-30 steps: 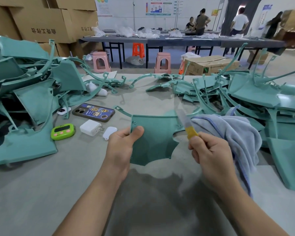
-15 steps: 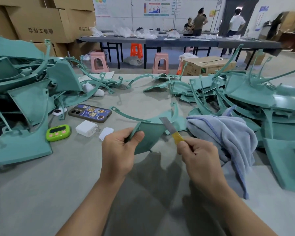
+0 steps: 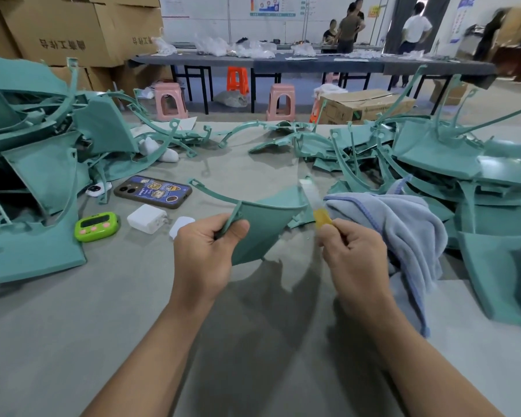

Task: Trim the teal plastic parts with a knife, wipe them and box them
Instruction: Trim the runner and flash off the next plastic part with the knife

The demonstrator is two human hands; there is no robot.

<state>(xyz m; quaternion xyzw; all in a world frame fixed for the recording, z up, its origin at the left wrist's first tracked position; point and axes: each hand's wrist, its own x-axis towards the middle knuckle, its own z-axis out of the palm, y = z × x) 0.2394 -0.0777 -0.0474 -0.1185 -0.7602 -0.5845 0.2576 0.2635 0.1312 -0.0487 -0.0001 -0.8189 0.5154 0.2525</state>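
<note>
My left hand [image 3: 205, 254] grips a teal plastic part [image 3: 268, 221] by its left edge and holds it tilted above the grey table [image 3: 73, 341]. My right hand [image 3: 352, 257] grips a knife [image 3: 315, 203] by its yellow handle. The blurred blade lies against the part's right edge. A grey-blue cloth [image 3: 403, 233] lies bunched on the table just right of my right hand. Heaps of teal parts cover the table's left side [image 3: 36, 164] and right side [image 3: 451, 167].
Left of the held part lie a phone [image 3: 152, 191], a white charger [image 3: 146, 218], a small white case [image 3: 181, 226] and a green timer [image 3: 97, 226]. Cardboard boxes [image 3: 66, 28] stand at the back left, one carton [image 3: 364, 105] beyond the table. People stand by far tables.
The held part has turned from facing me flat to tilted edge-on. The knife blade has moved along the part's right edge, out toward its far corner. Both hands have kept their grip.
</note>
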